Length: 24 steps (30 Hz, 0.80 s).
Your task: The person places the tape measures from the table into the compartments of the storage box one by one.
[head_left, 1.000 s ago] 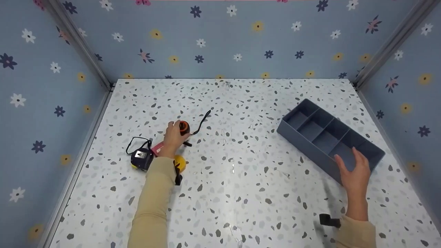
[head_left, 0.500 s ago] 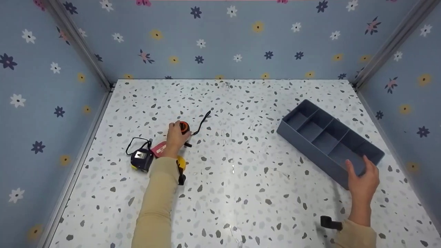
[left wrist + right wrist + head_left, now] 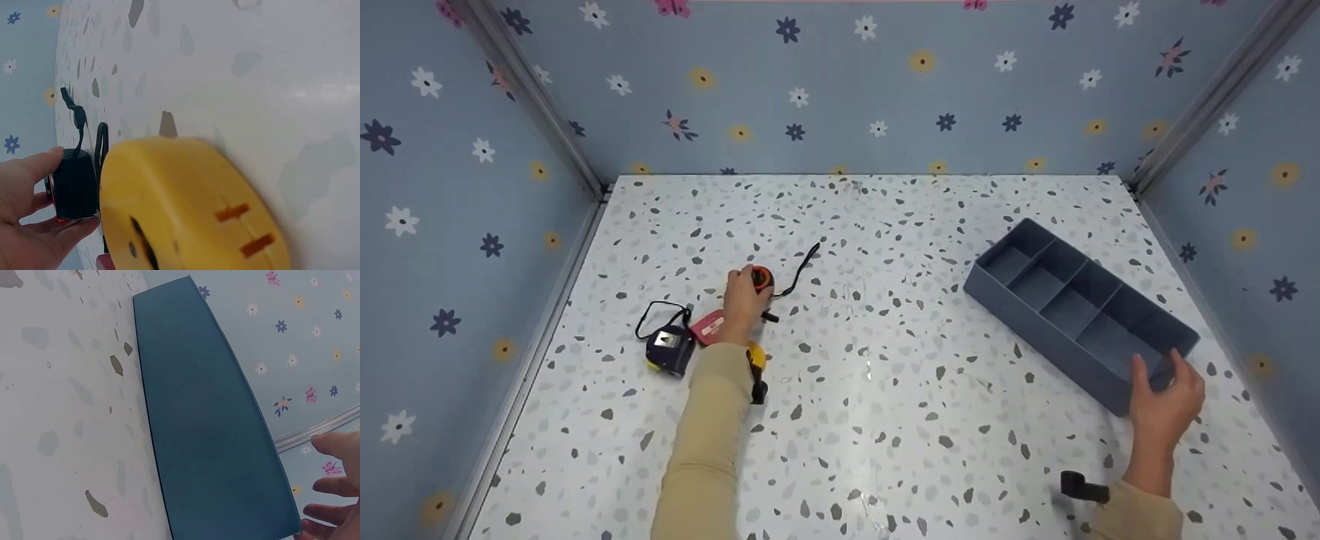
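Note:
My left hand point(image 3: 743, 307) grips a black tape measure with an orange ring point(image 3: 763, 277), thumb on one side and fingers on the other. The left wrist view shows this tape measure's dark case point(image 3: 79, 185) between thumb and fingers, its cord trailing off. A yellow tape measure point(image 3: 169, 197) lies below that wrist. Close by on the left are a pink, labelled item point(image 3: 708, 328), partly hidden by the hand, and a navy tape measure point(image 3: 669, 346). My right hand point(image 3: 1166, 405) hovers, thumb and fingers apart, at the near end of a grey divided box point(image 3: 1039, 322); contact cannot be told.
White speckled tabletop point(image 3: 885, 420) spreads between the hands. Blue flowered panels point(image 3: 840, 90) enclose it at the back and both sides. The box's compartments point(image 3: 1035, 286) hold nothing visible. A black wrist mount point(image 3: 1084, 487) sticks out beside the right sleeve.
My right hand has moved rightward and slightly nearer to me along the box, to its near end corner. The left hand has shifted slightly right, still gripping the tape measure.

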Motion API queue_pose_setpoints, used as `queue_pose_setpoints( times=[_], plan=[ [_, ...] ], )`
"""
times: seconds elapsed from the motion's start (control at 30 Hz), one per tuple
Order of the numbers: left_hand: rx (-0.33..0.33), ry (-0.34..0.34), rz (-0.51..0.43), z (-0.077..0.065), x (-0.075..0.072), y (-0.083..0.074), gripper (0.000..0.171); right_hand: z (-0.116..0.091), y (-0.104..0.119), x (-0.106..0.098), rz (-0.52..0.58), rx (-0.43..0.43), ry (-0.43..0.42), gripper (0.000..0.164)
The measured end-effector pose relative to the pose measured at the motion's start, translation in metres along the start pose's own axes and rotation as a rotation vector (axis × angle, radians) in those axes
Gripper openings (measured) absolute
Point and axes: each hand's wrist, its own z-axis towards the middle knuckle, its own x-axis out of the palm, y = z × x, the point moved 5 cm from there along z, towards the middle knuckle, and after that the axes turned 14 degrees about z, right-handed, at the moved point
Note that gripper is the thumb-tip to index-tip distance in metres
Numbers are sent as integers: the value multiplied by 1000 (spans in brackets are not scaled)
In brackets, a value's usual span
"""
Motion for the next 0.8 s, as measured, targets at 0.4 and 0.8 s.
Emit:
queue_pose_setpoints(
  times=[0.4, 0.8],
  plan=[
    [-19, -35, -58, -1, 0, 2, 58, 1, -19, -2, 26, 212, 32, 63],
    [5, -86, -76, -2, -1, 1, 56, 2, -46, -7, 124, 457, 78, 62]
  ],
)
